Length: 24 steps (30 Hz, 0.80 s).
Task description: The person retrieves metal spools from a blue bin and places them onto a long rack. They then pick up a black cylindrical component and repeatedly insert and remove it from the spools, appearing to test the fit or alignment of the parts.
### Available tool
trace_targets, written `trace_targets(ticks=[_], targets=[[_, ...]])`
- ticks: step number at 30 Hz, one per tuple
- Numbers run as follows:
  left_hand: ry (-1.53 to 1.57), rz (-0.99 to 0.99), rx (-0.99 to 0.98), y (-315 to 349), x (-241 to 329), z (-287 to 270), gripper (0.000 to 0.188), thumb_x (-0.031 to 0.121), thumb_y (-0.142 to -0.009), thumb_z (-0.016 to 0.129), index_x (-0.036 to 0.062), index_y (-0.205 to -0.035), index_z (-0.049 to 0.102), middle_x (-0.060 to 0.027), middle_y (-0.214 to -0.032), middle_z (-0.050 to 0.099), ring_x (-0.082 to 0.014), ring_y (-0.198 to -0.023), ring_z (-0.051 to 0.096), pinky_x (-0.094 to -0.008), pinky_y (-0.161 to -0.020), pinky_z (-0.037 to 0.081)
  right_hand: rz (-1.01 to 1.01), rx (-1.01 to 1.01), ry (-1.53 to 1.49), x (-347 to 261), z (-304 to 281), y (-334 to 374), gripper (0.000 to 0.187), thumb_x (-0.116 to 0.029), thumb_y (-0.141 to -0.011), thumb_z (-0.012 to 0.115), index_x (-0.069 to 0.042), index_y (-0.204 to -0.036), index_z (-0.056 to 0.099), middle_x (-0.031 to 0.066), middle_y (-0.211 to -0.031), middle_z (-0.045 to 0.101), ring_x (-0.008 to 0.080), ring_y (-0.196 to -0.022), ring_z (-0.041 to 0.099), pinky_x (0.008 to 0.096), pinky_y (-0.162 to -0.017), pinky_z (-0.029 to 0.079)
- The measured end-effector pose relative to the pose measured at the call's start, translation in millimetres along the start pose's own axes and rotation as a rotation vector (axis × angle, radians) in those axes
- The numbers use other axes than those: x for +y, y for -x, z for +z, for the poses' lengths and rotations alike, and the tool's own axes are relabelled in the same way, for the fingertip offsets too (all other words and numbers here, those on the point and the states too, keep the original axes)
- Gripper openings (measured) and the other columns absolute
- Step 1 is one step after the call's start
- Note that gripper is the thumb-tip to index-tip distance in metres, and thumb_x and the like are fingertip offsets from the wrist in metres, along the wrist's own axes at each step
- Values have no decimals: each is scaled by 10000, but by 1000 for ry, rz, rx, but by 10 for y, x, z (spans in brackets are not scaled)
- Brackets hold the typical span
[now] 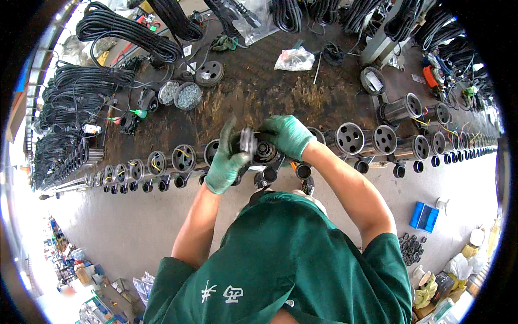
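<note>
My left hand [224, 167], in a green glove, grips a round grey metal disc [248, 143], tilted on edge with its rim showing. Just right of the disc is the open end of a cylindrical metal housing [265, 153], with dark round parts inside. My right hand [288, 134], also gloved in green, reaches over that housing with its fingers bent together towards the disc. What its fingertips hold, if anything, is hidden. Below the housing hangs a short black round outlet [270, 174].
Along the bench's near edge runs a row of similar housings with holed round ends [349, 138]. Two dishes of small metal parts [188, 96], a plastic bag [295, 59] and coiled black cables [127, 33] lie farther back. A blue crate [424, 217] stands on the floor.
</note>
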<state>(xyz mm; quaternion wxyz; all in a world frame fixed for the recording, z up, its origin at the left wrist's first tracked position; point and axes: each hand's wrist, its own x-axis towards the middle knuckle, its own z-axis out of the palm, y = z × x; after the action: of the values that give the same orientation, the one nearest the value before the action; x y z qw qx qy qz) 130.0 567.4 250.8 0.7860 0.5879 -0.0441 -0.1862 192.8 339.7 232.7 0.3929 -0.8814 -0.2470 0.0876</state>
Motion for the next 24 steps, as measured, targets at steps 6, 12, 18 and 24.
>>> trace_targets(ticks=[6, 12, 18, 24], targets=[[-1114, 204, -7, -231, 43, 197, 1182, 248, -645, 928, 106, -1625, 282, -279, -1410, 560, -439, -1285, 586, -484, -1081, 507, 51, -53, -184, -22, -165, 74, 516, -38, -852, 713, -69, -1361, 630, 230, -1169, 725, 420, -1055, 707, 445, -903, 569], [-1573, 37, -58, -362, 148, 479, 1066, 438, -717, 899, 130, -1592, 375, -295, -1332, 579, -451, -1183, 612, -506, -995, 540, -25, 184, 1, 106, -559, 332, 391, -33, -895, 662, -48, -1285, 674, 238, -1183, 709, 443, -1076, 680, 453, -914, 568], [-1772, -126, -150, -427, 235, 594, 933, 535, -748, 849, 154, -1526, 502, -258, -1297, 586, -425, -1163, 645, -497, -952, 565, 169, 350, -121, -40, -885, 765, 402, -17, -936, 643, -27, -1338, 636, 218, -1113, 749, 344, -1023, 741, 395, -883, 582], [-1805, -363, -295, -597, 324, 687, 945, 541, -732, 862, 156, -1519, 510, -257, -1352, 574, -420, -1182, 666, -492, -958, 572, 258, 415, -140, 61, -804, 1154, 415, -5, -940, 650, -19, -1354, 631, 204, -1101, 761, 281, -994, 760, 369, -864, 585]])
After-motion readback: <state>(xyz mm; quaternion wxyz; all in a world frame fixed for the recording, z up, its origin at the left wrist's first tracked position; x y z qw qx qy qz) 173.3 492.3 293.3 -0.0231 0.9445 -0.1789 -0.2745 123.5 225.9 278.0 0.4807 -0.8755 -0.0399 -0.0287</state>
